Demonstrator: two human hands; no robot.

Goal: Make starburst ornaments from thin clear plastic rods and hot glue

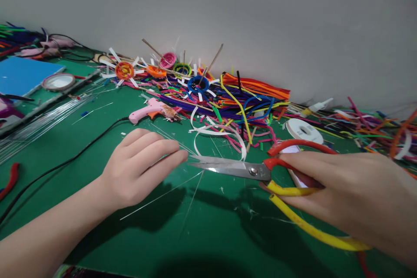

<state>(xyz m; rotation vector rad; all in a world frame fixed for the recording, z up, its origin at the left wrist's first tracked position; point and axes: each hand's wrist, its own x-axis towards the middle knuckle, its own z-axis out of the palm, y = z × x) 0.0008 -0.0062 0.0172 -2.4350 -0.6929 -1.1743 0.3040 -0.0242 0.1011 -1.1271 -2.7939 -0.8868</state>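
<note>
Scissors (pixel 252 170) that were above the table (pixel 221 239), between its near and far edges, right hand (pixel 345 191) with its grip closed around the handles, left hand (pixel 137 169) with fingers bent near the blade tips, hold indeterminable, pink glue gun (pixel 151 110) that lay beyond.

Bare left hand (pixel 138 169), bare right hand (pixel 352 195)

Your green table (pixel 208 234) has a pink glue gun (pixel 152 110), a ribbon spool (pixel 302 132) and loads of pipe cleaners (pixel 257 87) on it.
</note>
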